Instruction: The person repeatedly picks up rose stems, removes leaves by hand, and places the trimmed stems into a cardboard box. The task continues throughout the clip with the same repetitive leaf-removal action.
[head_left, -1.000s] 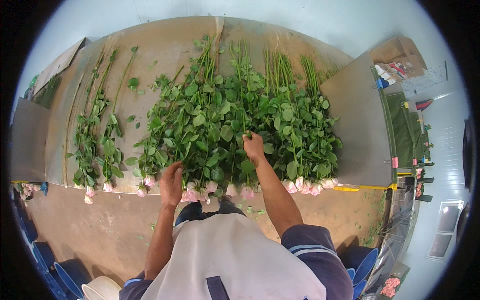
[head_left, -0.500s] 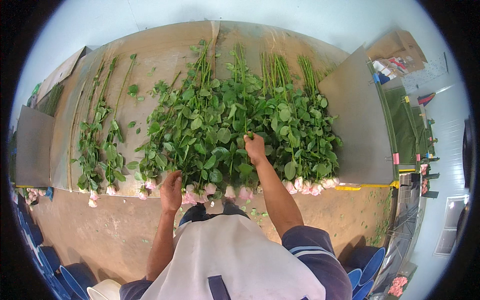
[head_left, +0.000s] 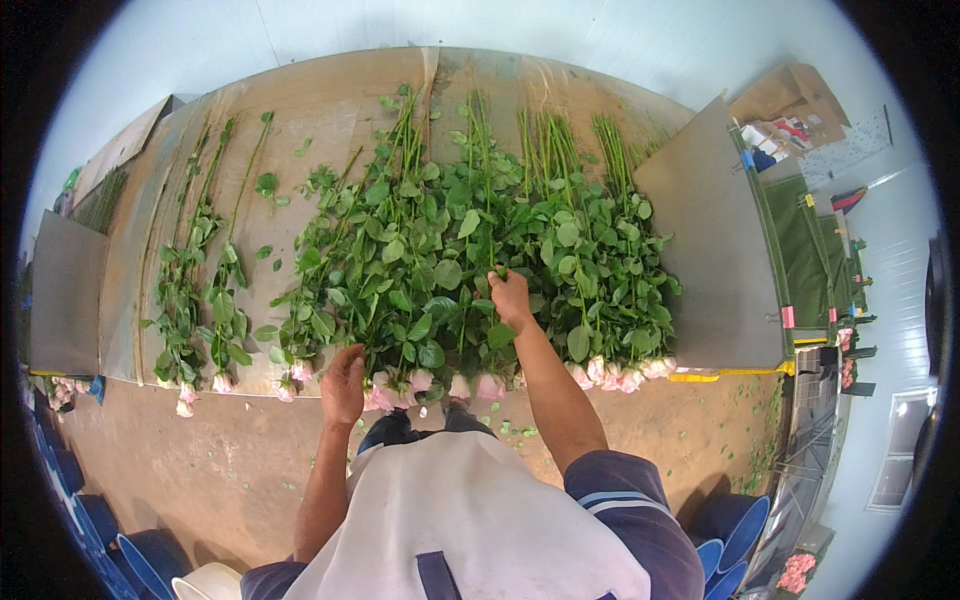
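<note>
Pink roses (head_left: pixel 490 387) with long leafy green stems (head_left: pixel 400 250) lie in a broad heap on the table, heads at the near edge and cut ends toward the far side. My right hand (head_left: pixel 510 298) reaches over the middle of the heap, its fingers closed round a rose stem (head_left: pixel 490 240). Leaves hide part of that stem. By the rose heads at the heap's near left, my left hand (head_left: pixel 343 385) hovers with its fingers loosely bent and the thumb apart. I see nothing held in it.
Separate rose stems (head_left: pixel 180 300) lie left on the brown table (head_left: pixel 340 80). A grey upright panel (head_left: pixel 700 240) bounds the right side, another panel (head_left: pixel 68 300) the left. Blue buckets (head_left: pixel 735 528) stand on the floor, where fallen leaves are scattered. A cardboard box (head_left: pixel 800 100) sits far right.
</note>
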